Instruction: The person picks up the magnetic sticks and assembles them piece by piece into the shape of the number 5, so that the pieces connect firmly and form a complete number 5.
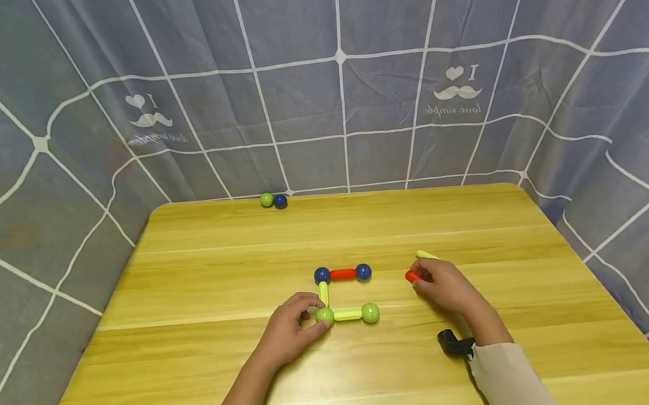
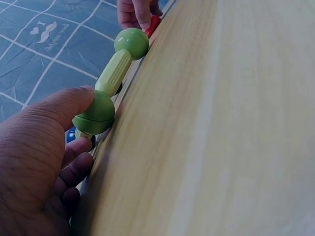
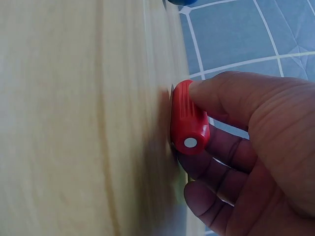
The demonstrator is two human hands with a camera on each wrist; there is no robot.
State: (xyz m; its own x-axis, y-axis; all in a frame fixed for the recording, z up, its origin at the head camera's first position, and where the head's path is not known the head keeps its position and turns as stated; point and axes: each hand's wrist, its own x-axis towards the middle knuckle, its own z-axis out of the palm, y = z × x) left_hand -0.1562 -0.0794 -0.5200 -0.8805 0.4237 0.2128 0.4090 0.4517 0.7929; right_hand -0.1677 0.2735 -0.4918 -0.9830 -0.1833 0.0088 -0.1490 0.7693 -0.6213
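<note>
At mid-frame, three rods (image 1: 347, 315) and four balls (image 1: 363, 272) are already joined, open rightward, the left hand (image 1: 287, 332) pinching the lower-left green ball (image 1: 323, 315), while the red rod (image 1: 412, 276) the right hand (image 1: 448, 287) pinches, right of centre, and a yellow-green rod (image 1: 425, 254) beyond are unattached.

a grey-blue curtain (image 1: 301, 105) with white grid lines (image 1: 340, 56) hangs behind and along both sides of a yellowish wood-grain table (image 1: 201, 277) with rounded far corners, the curtain bearing mirrored white prints (image 1: 457, 92) of a heart and moustache above the lettering "love simple".
</note>
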